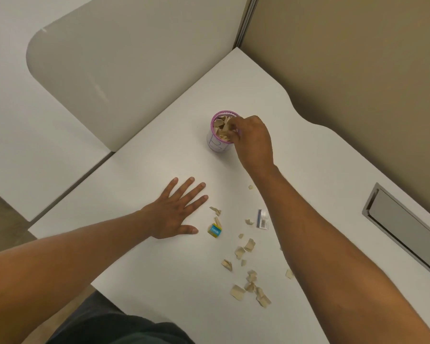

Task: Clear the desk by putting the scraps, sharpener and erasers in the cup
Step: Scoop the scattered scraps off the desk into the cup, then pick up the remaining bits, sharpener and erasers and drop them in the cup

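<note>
A pink-rimmed cup (215, 142) stands on the white desk (159, 269), nearly full of tan paper scraps. My right hand (252, 142) is over its right rim, fingertips curled down among the scraps inside. My left hand (176, 211) lies flat and open on the desk, nothing under the fingers. Just right of its thumb sits a small eraser in a blue and yellow sleeve (215, 230). A white eraser with a barcode wrapper (263, 218) lies beside my right forearm. Several loose scraps (250, 284) are strewn between my arms. I see no sharpener.
A grey cable hatch (405, 227) is set into the desk at the right. Tan partition walls (358, 58) close the far corner. A pale divider panel (109, 70) stands at the left, and the desk's front edge runs near my body.
</note>
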Demonstrator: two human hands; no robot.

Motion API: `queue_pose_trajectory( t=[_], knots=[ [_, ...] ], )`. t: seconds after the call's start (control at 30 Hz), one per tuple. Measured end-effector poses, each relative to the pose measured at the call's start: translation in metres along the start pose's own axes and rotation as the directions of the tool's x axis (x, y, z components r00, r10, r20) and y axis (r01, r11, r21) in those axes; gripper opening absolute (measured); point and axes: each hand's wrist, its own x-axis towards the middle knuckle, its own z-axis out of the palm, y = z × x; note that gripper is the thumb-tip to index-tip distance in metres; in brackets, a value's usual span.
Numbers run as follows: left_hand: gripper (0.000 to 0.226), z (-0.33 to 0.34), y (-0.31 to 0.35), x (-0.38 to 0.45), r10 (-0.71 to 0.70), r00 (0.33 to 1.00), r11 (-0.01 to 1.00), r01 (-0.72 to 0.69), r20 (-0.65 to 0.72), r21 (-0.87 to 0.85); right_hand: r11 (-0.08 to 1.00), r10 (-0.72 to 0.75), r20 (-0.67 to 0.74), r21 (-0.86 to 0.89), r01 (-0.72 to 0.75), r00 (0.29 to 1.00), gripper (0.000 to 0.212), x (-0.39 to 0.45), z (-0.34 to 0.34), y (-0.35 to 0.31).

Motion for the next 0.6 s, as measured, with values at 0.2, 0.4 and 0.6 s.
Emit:
queue_pose_trajectory(
  t=[0.2,0.4,0.6],
  knots=[
    [0.096,-0.003,0.001,-0.001,-0.011,1.000,1.000,0.011,0.007,0.015,0.989,0.073,-0.221,0.145,-0.041,0.973,0.022,-0.029,-0.015,0.019],
    [0.096,0.000,-0.002,-0.002,0.005,0.999,1.000,-0.005,-0.052,0.013,0.845,0.531,0.086,0.029,-0.534,0.843,0.049,-0.136,0.004,0.088],
    [0.100,0.001,-0.002,0.000,-0.008,1.000,1.000,0.009,-0.016,0.013,0.932,0.279,0.326,-0.317,-0.173,0.903,0.068,-0.167,0.040,0.076]
  ],
)
